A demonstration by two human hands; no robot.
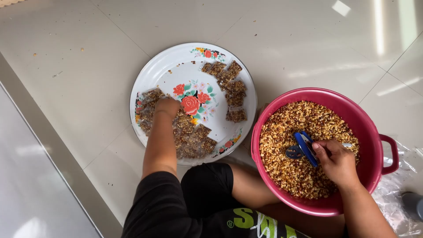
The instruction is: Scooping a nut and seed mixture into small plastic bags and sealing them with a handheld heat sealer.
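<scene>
Scissors (303,147) with blue handles sit under your right hand (337,161), resting on the chopped nuts (304,132) inside the pink basin (273,117). Long axis runs diagonally: the handle end points down and toward your right hand, the other end up and to the left, with a dark ring loop sticking out on the left side. Your right fingers are curled and pinching the blue handle at its lower end, thumb on top. Your left hand (167,107) is bunched, fingertips pressed down onto the small packets (189,136) piled on the near left part of the round white plate (176,61), the one with red roses painted in the middle. You cannot tell from this angle whether it grips a packet or only rests on them. A second run of packets (231,86) lies along the plate's right rim, well apart from your left hand. Plate and basin sit just beside each other on the pale tiled floor (88,88), with clear plastic (405,185) crumpled beside the basin's handle.
</scene>
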